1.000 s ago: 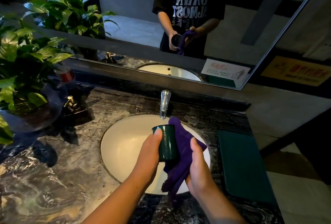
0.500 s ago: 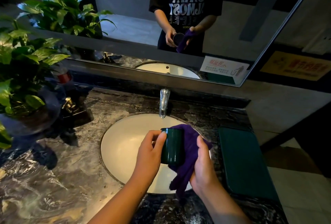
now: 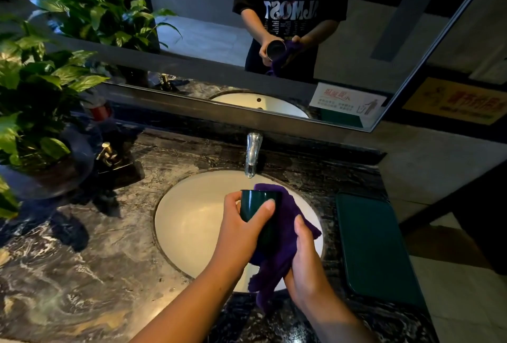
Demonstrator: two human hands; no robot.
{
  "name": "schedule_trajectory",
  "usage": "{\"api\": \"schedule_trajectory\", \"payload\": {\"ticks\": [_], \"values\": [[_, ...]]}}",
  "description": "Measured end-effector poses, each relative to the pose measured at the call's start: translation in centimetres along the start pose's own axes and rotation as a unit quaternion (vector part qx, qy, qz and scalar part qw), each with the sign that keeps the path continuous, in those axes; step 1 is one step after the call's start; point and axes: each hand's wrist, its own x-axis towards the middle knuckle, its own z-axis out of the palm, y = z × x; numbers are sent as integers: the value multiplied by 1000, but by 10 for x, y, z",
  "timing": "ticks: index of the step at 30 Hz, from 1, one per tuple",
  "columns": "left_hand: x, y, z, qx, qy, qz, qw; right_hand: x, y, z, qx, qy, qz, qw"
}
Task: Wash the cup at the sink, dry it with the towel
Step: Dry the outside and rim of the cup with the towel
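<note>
A dark green cup (image 3: 259,206) is held over the white sink basin (image 3: 197,222), its mouth tipped away from me toward the mirror. My left hand (image 3: 244,230) wraps around it, thumb across the front. A purple towel (image 3: 285,235) lies against the cup's right side and hangs down below it. My right hand (image 3: 306,263) grips the towel and presses it to the cup from the right. The cup's lower part is hidden by my hand and the towel.
A chrome faucet (image 3: 253,154) stands behind the basin with no water running. A dark green tray (image 3: 375,249) lies on the marble counter (image 3: 82,268) to the right. Potted plants (image 3: 33,95) and a brass soap pump (image 3: 107,151) sit at the left. A mirror (image 3: 315,40) spans the back.
The cup has turned in my left hand, whose thumb now crosses its front. The towel has shifted further round the cup's right side, and my right hand has slid lower.
</note>
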Motion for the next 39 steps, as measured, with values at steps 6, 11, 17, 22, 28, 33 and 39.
{"api": "schedule_trajectory", "payload": {"ticks": [6, 11, 17, 22, 28, 33, 39], "values": [[4, -7, -1, -56, -6, -32, 998, -8, -2, 4, -65, -8, -24, 998], [-6, -8, 9, -111, -57, -34, 992, 2, -27, 4, 17, 2, -34, 999], [2, -6, 1, -147, 4, -51, 988, -8, -8, 9, 46, -1, 16, 999], [-3, -9, 5, -135, -43, -35, 989, -1, -22, 6, 37, 17, -8, 999], [-5, -5, 8, -171, -77, -20, 982, 4, -26, 4, 124, 35, 24, 991], [2, -10, -3, -124, -19, -15, 992, -5, -17, 4, 92, 24, 13, 995], [5, -9, -5, 13, -29, 11, 999, -2, -13, -7, -30, 74, -9, 997]]}}
